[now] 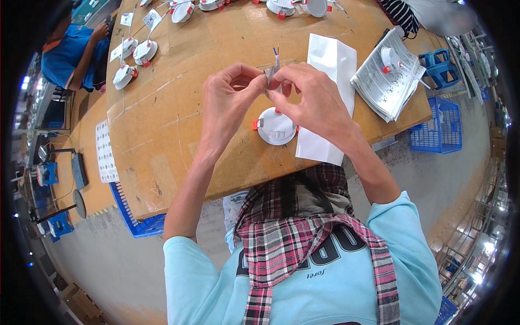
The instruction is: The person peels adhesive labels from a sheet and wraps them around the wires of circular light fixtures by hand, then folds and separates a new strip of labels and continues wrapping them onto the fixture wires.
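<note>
A round white downlight point(277, 128) with red-tipped spring clips lies on the table in front of me. Above it, my left hand point(230, 103) and my right hand point(314, 96) meet, thumbs and forefingers closed in a pinch. Between their fingertips is a small grey flat piece point(268, 75), held against the white cable point(277, 60). Thin bare-ended wires stick up from the cable's top. My fingers partly cover the piece, so I cannot tell its exact kind. Just right of the lamp, partly under my right forearm, lies a glossy white sheet point(325, 146).
More downlights point(145, 51) with cables stand at the far left and along the back edge. A stack of printed sheets point(379, 89) bears another downlight point(389, 57) at right. Blue crates point(441, 127) and a blue stool point(440, 67) stand beyond. Another person point(70, 54) sits at far left.
</note>
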The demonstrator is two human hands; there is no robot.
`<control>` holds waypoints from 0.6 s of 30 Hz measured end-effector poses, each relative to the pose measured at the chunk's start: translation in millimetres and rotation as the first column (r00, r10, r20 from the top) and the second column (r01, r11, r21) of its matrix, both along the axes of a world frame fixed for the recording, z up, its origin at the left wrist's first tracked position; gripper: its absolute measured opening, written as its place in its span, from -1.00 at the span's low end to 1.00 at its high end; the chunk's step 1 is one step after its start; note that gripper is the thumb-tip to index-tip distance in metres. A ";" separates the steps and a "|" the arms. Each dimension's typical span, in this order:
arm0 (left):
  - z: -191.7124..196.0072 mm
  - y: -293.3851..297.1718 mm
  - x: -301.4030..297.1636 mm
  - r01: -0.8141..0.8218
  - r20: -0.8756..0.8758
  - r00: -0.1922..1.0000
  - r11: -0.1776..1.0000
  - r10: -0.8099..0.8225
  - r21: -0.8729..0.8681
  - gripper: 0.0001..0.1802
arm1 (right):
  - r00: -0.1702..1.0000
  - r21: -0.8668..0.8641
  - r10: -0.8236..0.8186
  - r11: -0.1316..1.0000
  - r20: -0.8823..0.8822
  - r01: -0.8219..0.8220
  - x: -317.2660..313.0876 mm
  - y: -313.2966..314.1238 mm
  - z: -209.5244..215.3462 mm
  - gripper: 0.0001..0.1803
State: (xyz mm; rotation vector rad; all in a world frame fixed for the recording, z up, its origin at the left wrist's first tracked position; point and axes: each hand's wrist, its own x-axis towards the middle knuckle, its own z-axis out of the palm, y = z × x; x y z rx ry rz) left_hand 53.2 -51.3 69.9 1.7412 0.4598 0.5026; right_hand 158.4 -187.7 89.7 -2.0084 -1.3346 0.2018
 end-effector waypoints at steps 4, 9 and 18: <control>2.2 -3.6 0.5 -0.005 -0.032 0.999 1.000 0.005 -0.006 -0.84 | 0.993 0.039 -0.041 0.999 0.113 0.037 -5.5 1.4 -2.7 -0.85; 0.1 -3.0 0.0 -0.005 -0.018 1.000 1.000 0.004 -0.015 -0.85 | 0.970 0.043 -0.062 0.998 0.234 0.053 -7.8 1.4 -4.0 -0.84; -15.3 23.0 -5.5 0.057 0.022 0.998 0.975 -0.053 -0.213 -0.82 | 0.975 0.266 -0.173 0.942 -0.137 0.205 24.2 4.8 -21.1 -0.64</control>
